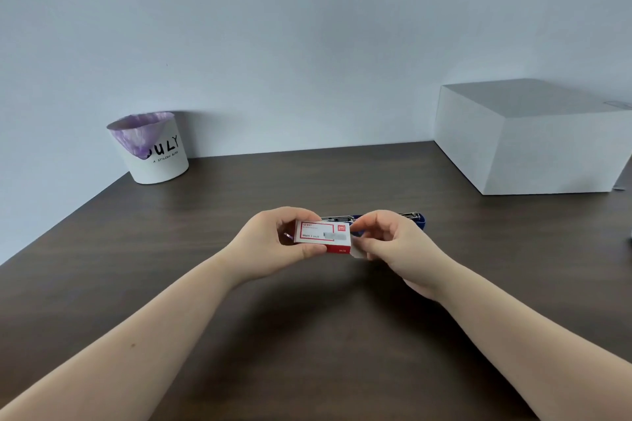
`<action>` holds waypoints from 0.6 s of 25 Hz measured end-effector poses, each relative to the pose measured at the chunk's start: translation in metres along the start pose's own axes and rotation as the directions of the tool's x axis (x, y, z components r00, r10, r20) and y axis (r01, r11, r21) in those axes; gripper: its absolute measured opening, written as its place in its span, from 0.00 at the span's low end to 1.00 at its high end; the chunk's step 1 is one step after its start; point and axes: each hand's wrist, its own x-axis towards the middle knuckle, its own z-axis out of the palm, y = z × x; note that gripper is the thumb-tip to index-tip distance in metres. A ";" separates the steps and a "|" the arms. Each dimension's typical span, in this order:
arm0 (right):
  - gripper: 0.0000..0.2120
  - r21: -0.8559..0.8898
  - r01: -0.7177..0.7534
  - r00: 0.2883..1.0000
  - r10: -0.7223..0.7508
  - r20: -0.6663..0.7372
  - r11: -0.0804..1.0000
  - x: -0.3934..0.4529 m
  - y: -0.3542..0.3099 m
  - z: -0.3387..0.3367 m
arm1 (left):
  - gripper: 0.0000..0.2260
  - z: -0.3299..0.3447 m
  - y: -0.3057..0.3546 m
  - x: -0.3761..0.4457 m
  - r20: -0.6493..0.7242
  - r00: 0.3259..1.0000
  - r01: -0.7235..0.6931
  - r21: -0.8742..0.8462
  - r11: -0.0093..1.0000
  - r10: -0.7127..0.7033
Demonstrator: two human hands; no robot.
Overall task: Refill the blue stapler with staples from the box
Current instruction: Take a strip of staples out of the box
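Observation:
A small red and white staple box (323, 236) is held just above the dark wooden desk (205, 232), in the middle of the head view. My left hand (273, 243) grips its left end between thumb and fingers. My right hand (393, 246) pinches the box's right end, where a pale flap shows below the fingers. Behind the box and both hands lies the blue stapler (419, 218). Only its metal top and a blue end show; the rest is hidden.
A white bin (160, 161) with a purple liner stands at the back left against the wall. A large white box (533, 143) sits at the back right. A small dark object (630, 242) is cut off at the right edge.

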 end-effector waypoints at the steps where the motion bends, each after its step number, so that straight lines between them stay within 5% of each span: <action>1: 0.06 -0.087 0.021 0.998 -0.026 -0.049 0.996 0.000 0.000 0.001 | 0.17 0.000 0.002 0.001 -0.004 1.000 -0.008 0.008 1.000 0.008; 5: 0.14 -0.302 0.001 0.986 -0.051 -0.157 0.953 0.000 -0.003 0.010 | 0.19 0.001 0.013 0.007 -0.001 0.999 -0.049 0.074 0.996 0.049; 8: 0.13 0.134 -0.202 0.973 0.214 -0.083 0.970 0.002 -0.010 0.012 | 0.20 0.004 0.023 0.012 -0.009 0.996 -0.089 0.112 0.990 0.091; 10: 0.12 0.438 -0.320 0.934 0.357 -0.002 0.840 0.002 -0.016 0.008 | 0.19 0.007 0.029 0.016 -0.007 0.993 -0.113 0.118 0.987 0.115; 15: 0.13 0.557 -0.355 0.925 0.369 0.093 0.750 0.004 -0.012 -0.005 | 0.20 0.015 0.035 0.022 -0.029 0.991 -0.127 0.095 0.987 0.130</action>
